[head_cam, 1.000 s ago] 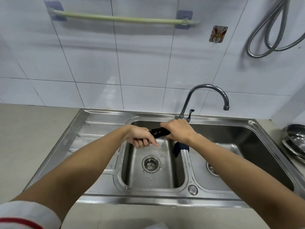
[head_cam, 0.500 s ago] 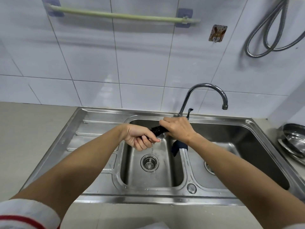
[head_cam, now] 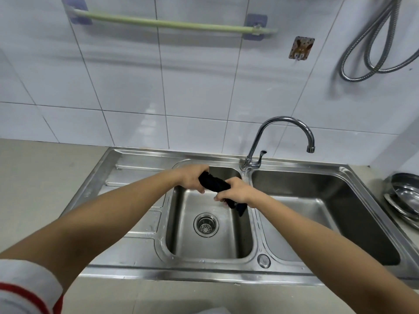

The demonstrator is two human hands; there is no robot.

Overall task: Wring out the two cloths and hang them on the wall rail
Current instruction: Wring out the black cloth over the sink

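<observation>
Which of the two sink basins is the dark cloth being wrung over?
The smaller left steel basin, the one whose round drain strainer shows. Both hands twist the dark cloth above it; the larger right basin lies beside them.

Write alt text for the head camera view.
Both hands, left hand and right hand, twist a dark cloth over the left basin of a steel sink. A bare green rail spans the tiled wall above.

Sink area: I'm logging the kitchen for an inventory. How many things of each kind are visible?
Dark cloth, held by left hand and right hand: 1
Sink basins: 2
Faucet: 1
Wall rail: 1
Metal hose: 1
Total: 6
</observation>
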